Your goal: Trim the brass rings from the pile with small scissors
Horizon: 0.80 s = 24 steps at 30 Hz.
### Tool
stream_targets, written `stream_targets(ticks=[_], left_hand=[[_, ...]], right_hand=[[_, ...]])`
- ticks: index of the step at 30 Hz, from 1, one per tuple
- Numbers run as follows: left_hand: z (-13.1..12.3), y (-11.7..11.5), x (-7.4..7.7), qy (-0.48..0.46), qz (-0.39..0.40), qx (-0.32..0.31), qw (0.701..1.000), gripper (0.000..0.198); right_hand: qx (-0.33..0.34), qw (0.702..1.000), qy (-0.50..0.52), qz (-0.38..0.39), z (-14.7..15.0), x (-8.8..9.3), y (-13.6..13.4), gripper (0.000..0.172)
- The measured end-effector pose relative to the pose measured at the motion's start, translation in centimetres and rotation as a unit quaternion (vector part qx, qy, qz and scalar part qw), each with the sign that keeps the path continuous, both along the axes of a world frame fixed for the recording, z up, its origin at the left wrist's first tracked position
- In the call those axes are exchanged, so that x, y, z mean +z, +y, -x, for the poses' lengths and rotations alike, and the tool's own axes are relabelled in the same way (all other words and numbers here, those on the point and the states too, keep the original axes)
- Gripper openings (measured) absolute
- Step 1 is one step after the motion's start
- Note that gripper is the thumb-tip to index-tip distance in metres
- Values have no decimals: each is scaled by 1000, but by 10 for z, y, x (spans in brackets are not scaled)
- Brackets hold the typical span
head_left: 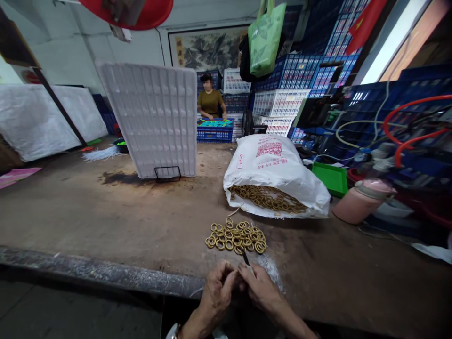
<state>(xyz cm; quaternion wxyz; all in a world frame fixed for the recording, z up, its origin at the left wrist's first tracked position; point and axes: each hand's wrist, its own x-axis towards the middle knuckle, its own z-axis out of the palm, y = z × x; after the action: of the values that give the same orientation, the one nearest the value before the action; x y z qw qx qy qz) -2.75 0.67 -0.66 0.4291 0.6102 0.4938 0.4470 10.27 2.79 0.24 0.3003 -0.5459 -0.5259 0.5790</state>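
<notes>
My left hand (218, 288) is at the front edge of the table, its fingers curled and thumb bent inward. Whatever it may hold is hidden behind the fingers. Close beside it, my right hand (260, 286) grips a slim dark-tipped tool (245, 257) that points up and away from me; its exact kind is unclear. Just beyond both hands lies a loose pile of brass-coloured rings (237, 237). Behind the pile, a white woven sack (270, 165) rests on its side, with its mouth towards me and many more such rings inside.
A pale ribbed panel (158, 117) stands upright in a black wire stand (167, 174) on the wooden table (88, 212). To the right are a green tray (330, 179) and a pink bottle (363, 200). A person (211, 100) works behind a blue crate (215, 134).
</notes>
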Motion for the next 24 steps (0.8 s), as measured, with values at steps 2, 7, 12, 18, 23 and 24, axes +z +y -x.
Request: stream_targets(ticks=[2,7,12,18,23,24], left_hand=[[-2,0,-3,18,-21,2,1000,14],[-6,-3,-1,-19,18,-2,1000,16],[-12,-8,12,-140,178,-26,974,23],[-20,-17,10,-220,264,-42,938,28],[-26,-21,6,-247,281,-47,926,29],[-27,-21,6,-256,282,-52,923,29]], right_hand=[[8,998,-23,-60,-2,1,1,33],[5,997,-24,-67,-5,3,3,27],[8,997,-25,-73,-11,-6,1,25],[31,998,17,-52,-22,-20,-6,24],[8,999,39,-33,-29,-17,-11,23],[8,999,38,-37,-30,-15,-12,23]])
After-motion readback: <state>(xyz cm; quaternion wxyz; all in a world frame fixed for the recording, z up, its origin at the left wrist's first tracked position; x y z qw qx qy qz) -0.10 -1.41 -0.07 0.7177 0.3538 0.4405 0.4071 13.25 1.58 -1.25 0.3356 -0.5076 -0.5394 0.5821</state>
